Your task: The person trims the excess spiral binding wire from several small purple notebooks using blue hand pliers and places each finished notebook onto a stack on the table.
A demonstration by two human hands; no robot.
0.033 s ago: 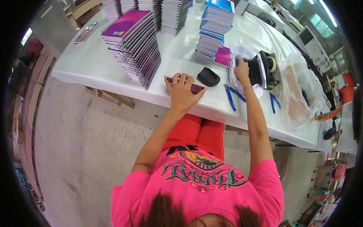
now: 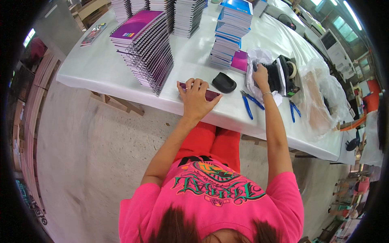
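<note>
At the table's front edge, my left hand point(image 2: 195, 95) is closed over a purple-covered notebook point(image 2: 212, 95), fingers over its far side and thumb at its right end. The notebook stands on edge and is mostly hidden by the hand. My right hand point(image 2: 261, 76) reaches farther out and pinches at the left end of a bundle of black spiral binding coils point(image 2: 272, 77). Its fingertips are partly hidden among the coils. Crumpled white paper point(image 2: 259, 54) lies around the bundle. Between my hands are a black rounded object point(image 2: 224, 82) like a computer mouse and blue-handled pliers point(image 2: 248, 106).
A tall stack of purple spiral notebooks point(image 2: 148, 52) stands left. Blue-covered books point(image 2: 231, 34) are piled at centre, beside a flat purple book point(image 2: 239, 62). To the right are a tape dispenser point(image 2: 290, 75), second blue pliers point(image 2: 294, 111) and clear plastic point(image 2: 324, 91).
My right hand has shifted very slightly at the coils. The left hand keeps its grip on the notebook in the same place.
</note>
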